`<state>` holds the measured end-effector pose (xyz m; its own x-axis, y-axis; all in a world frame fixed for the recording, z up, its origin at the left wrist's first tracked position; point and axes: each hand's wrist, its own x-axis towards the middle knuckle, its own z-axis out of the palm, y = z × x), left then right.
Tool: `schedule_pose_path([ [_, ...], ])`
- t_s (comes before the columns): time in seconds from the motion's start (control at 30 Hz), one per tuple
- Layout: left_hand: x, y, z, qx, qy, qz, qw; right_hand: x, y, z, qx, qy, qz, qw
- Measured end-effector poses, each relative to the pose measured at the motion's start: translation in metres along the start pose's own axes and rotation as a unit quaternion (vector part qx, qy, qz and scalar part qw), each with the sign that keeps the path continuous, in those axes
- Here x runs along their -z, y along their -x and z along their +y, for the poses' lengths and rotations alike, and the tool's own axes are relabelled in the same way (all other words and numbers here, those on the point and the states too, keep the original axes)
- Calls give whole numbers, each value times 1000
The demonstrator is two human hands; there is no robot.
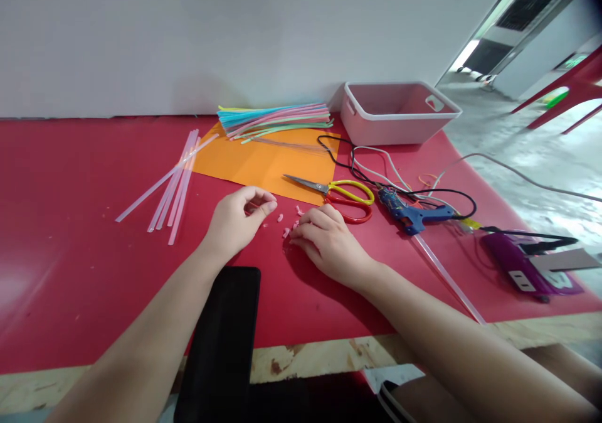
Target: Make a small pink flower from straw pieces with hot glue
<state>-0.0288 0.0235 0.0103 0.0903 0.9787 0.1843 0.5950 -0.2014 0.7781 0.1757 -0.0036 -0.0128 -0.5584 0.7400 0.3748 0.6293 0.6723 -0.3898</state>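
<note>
1. In the head view, we see the left hand (pixel 236 222) above the red tabletop (pixel 94 235), its thumb and forefinger brought together; we cannot tell whether anything is pinched between them.
2. We see the right hand (pixel 332 244) with its fingers bent downward, the fingertips at the small pink bits (pixel 286 232); we cannot tell whether it grips one.
3. We find those bits scattered on the red surface between the two hands, some close to the right fingertips.
4. Just beyond the right hand, we see the scissors (pixel 321 188), blades apart from the pink bits and partly over an orange sheet (pixel 263 165).
5. Across the sheet's far part lies a bundle of coloured fuzzy stems (pixel 277 120), near a pale bin (pixel 385 131).
6. To the left, we see translucent pink sticks (pixel 176 187); to the right, a blue glue gun (pixel 414 214) among cables.
7. Below the left hand, we note a flat black object (pixel 226 329) overhanging the table's near edge.
</note>
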Motion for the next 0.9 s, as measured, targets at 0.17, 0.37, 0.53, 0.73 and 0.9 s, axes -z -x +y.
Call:
schedule_pose_path([
  [0.17,-8,3,0,23,29,19,999,3,-1,-3,6,-14,8,1000],
  [0.37,-15,-1,-11,62,79,73,992,-2,0,-3,13,5,-7,1000],
  [0.53,-17,-6,-18,75,108,93,987,-2,-1,-2,40,7,22,999],
  [0.73,-20,-7,-21,75,126,101,984,4,-1,-3,37,-36,66,996],
  [0.9,-21,-9,-25,72,137,106,982,2,1,-4,71,-29,11,997],
])
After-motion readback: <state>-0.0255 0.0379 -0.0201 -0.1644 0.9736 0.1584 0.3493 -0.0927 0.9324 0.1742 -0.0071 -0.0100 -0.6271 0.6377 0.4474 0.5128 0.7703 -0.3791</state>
